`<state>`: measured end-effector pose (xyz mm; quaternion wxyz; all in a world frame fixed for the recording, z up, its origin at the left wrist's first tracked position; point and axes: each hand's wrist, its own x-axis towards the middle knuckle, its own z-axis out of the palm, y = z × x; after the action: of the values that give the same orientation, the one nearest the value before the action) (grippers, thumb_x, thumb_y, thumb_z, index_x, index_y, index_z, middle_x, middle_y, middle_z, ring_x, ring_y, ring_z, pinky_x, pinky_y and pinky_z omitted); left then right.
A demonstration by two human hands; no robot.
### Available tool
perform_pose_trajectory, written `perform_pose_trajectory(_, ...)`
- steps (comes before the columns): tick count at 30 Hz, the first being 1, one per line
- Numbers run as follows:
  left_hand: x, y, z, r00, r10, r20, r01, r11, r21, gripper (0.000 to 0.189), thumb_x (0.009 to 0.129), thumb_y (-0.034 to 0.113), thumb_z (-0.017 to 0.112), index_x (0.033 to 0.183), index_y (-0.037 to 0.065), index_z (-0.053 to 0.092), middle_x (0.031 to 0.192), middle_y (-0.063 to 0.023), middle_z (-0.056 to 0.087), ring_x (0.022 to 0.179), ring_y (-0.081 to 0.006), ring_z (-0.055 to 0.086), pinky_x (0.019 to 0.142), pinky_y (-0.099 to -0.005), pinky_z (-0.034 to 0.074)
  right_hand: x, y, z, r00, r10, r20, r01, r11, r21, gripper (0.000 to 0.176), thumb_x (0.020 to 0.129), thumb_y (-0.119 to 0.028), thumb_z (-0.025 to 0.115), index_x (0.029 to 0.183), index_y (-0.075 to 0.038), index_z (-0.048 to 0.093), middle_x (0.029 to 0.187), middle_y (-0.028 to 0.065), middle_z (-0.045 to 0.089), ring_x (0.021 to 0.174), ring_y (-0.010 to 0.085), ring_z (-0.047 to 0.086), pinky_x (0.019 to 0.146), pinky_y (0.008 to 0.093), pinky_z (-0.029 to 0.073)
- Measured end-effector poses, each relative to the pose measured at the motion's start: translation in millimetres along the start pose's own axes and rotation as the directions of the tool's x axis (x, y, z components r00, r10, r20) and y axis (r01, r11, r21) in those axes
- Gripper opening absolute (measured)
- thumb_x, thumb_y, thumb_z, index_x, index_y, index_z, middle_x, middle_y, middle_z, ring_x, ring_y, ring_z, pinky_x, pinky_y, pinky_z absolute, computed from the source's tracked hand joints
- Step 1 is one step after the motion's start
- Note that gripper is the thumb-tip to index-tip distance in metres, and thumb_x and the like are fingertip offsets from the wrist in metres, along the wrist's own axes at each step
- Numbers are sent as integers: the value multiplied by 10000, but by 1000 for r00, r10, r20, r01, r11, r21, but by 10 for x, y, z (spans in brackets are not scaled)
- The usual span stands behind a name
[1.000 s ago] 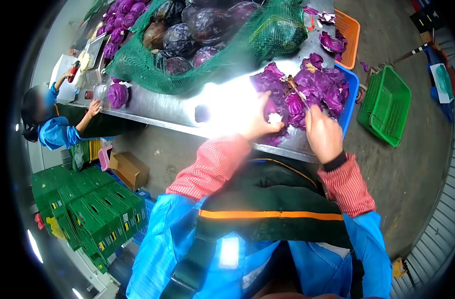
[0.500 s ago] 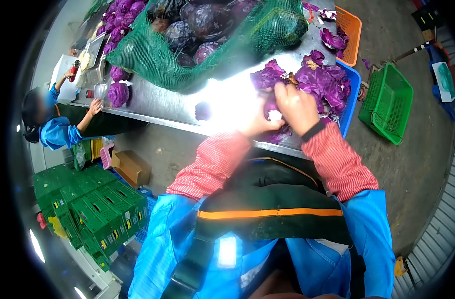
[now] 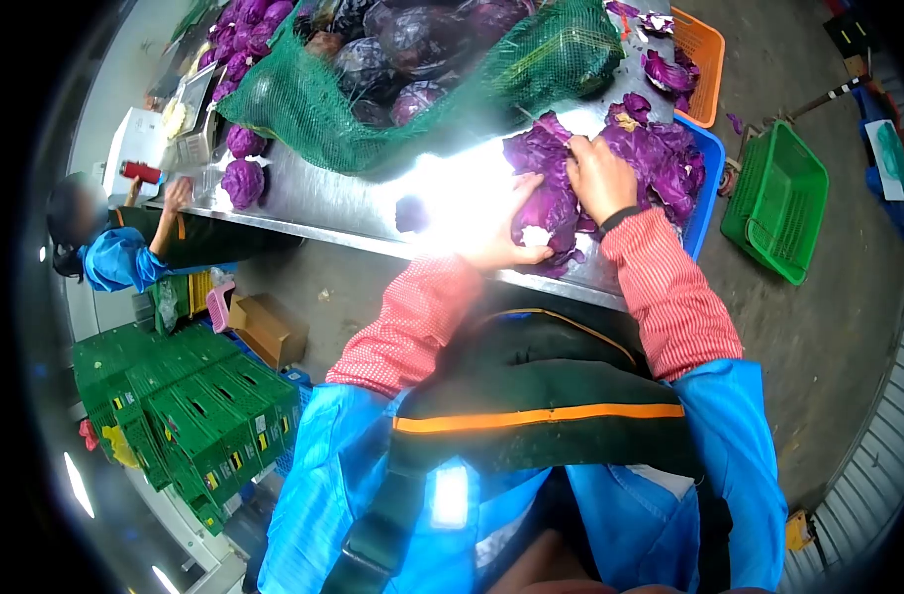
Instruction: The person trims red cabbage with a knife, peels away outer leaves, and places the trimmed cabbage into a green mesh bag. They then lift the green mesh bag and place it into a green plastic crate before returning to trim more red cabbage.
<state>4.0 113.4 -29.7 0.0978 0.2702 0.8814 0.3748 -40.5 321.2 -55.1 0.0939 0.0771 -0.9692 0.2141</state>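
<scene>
You are cupping the red cabbage point(image 3: 549, 210) with your left hand point(image 3: 501, 236), fingers spread round its 7 o'clock side and holding it, as it is sitting near the front edge of the steel table point(image 3: 303, 208). Your right hand point(image 3: 598, 178) is pressing on the head from 1 o'clock with fingers curled in, though whether they are pinching a leaf cannot be told. A heap of loose purple leaves point(image 3: 665, 163) is lying at 2 o'clock, touching the cabbage, and a green net sack point(image 3: 303, 109) of more heads is lying at 11 o'clock.
</scene>
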Motion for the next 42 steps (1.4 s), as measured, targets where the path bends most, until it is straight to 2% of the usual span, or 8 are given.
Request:
perform_pose_trajectory(10, -10, 112, -82, 883, -468, 34, 444, 809, -385, 888, 655, 355, 861, 1328, -29, 427, 1254, -219, 541, 1136, -264, 564, 1002, -356, 436, -316, -69, -124, 973, 226, 49, -230, 928, 294, 341, 875, -273, 631, 1143, -75, 559, 899, 192, 667, 806, 389, 656, 671, 462, 514)
perform_pose_trajectory(15, -73, 33, -74, 938, -346, 9, 329, 884, -333, 858, 689, 349, 836, 1354, -24, 443, 1257, -199, 553, 1185, -260, 537, 1030, -352, 413, -475, -363, -268, 936, 201, 288, -294, 897, 330, 562, 822, -487, 671, 1180, -65, 574, 951, 194, 681, 833, 363, 670, 714, 457, 519)
perform_pose_trajectory(18, -84, -72, -38, 952, -307, 16, 297, 907, -297, 824, 709, 336, 822, 1360, -11, 453, 1272, -188, 548, 1188, -254, 536, 1035, -352, 410, -479, -161, 152, 964, 182, 194, -256, 829, 497, 395, 856, -343, 662, 1117, -51, 611, 835, 194, 672, 780, 361, 664, 659, 447, 510)
perform_pose_trajectory(20, -134, -136, -40, 962, -273, 16, 268, 927, -261, 793, 729, 321, 811, 1361, -1, 458, 1279, -178, 546, 1181, -247, 539, 1032, -357, 413, -480, -116, 126, 992, 113, 48, -122, 959, 256, 194, 865, -197, 614, 947, -24, 578, 753, 198, 658, 700, 380, 655, 603, 479, 507)
perform_pose_trajectory(23, -181, -53, -134, 918, -371, 140, 357, 619, -699, 712, 788, 266, 760, 1376, 14, 450, 1286, -153, 546, 1170, -231, 543, 1021, -363, 428, -458, -87, 148, 990, 130, 47, -137, 971, 194, 180, 838, -188, 615, 910, -35, 554, 728, 202, 652, 664, 398, 646, 580, 495, 503)
perform_pose_trajectory(33, -364, -175, -131, 832, -515, 205, 150, -147, -978, 586, 921, 397, 565, 1378, 57, 430, 1261, -129, 570, 1130, -243, 589, 972, -391, 494, -343, -127, -1148, 927, 370, -64, -327, 879, 347, 290, 840, -204, 671, 1090, -71, 610, 770, 147, 681, 637, 304, 672, 569, 374, 522)
perform_pose_trajectory(36, -275, -219, -95, 845, -500, 192, 177, -78, -981, 577, 930, 391, 554, 1376, 49, 423, 1260, -131, 570, 1126, -240, 593, 975, -394, 495, -313, -267, -1112, 989, -91, -119, 110, 981, 159, 479, 799, -289, 733, 1214, -109, 574, 999, 166, 673, 772, 288, 682, 633, 379, 538)
perform_pose_trajectory(42, -210, -191, -44, 881, -443, 167, 241, 115, -964, 578, 939, 406, 521, 1382, 49, 416, 1279, -138, 559, 1147, -251, 583, 988, -417, 484, -314, -555, -1089, 939, -300, 166, 183, 848, 497, 528, 735, -264, 796, 1195, -95, 600, 995, 103, 546, 822, 270, 619, 731, 362, 522)
